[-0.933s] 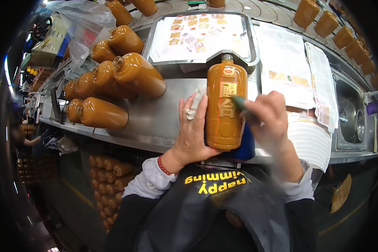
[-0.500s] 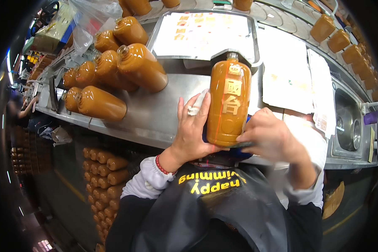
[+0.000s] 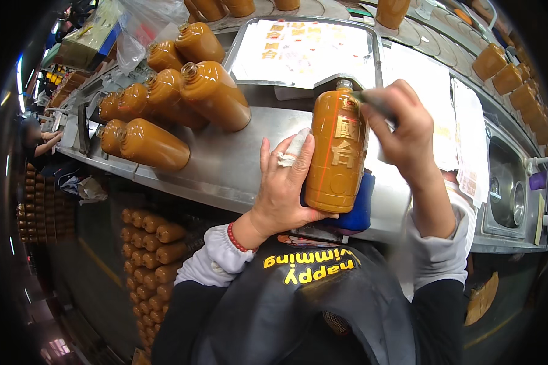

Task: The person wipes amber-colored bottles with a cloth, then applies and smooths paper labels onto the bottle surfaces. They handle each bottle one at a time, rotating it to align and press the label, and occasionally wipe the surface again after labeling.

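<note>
An amber-brown glass bottle (image 3: 336,185) with raised gold characters lies tilted before me, its clear threaded neck pointing away. My left hand (image 3: 281,187) holds it, fingers along its left side and thumb under its base. White cloth or paper is wrapped about one finger. My right hand (image 3: 406,131) is closed round a thin dark flat tool (image 3: 376,104), smeared by motion, whose tip is by the bottle's shoulder just below the neck. A blue pad (image 3: 360,205) shows beneath the bottle. A thin red line runs down the bottle's left side.
Several brown bottles (image 3: 216,97) stand on the steel bench to the left. A metal tray (image 3: 377,58) with a sheet of gold-and-red stickers (image 3: 323,52) lies ahead. White papers (image 3: 417,103) and a sink (image 3: 502,176) are on the right; a conveyor with bottles runs behind.
My right hand has moved from the bottle's base up to its shoulder, carrying the dark tool. My left hand still holds the bottle. Bottles on the conveyor have shifted.
</note>
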`<move>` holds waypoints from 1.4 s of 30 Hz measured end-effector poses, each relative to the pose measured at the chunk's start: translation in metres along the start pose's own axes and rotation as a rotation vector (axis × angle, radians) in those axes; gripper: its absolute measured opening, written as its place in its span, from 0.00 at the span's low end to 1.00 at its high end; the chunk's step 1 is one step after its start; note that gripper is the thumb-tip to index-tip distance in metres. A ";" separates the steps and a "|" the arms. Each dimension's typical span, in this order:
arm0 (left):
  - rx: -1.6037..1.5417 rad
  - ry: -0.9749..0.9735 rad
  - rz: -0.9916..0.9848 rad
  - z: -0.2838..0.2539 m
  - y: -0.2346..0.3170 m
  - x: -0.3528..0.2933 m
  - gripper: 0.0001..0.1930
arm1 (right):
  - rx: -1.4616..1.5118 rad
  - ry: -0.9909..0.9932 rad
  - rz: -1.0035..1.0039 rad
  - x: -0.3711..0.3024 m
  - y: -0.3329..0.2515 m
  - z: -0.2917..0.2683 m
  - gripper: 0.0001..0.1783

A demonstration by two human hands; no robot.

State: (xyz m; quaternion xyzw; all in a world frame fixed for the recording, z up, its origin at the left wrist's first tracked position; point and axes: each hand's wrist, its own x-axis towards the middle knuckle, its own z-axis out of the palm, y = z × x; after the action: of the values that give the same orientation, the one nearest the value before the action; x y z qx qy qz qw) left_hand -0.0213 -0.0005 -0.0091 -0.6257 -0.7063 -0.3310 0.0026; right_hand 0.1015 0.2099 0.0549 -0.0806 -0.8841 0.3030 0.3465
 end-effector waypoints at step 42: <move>-0.067 -0.001 0.467 -0.007 -0.039 0.054 0.31 | -0.894 -0.134 0.579 -0.002 0.367 -0.166 0.15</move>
State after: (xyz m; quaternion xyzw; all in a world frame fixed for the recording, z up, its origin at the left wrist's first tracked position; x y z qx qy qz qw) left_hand -0.0703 0.0442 0.0011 -0.7718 -0.5311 -0.3447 0.0580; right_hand 0.1880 0.5831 -0.0679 -0.4411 -0.8888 -0.0154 0.1234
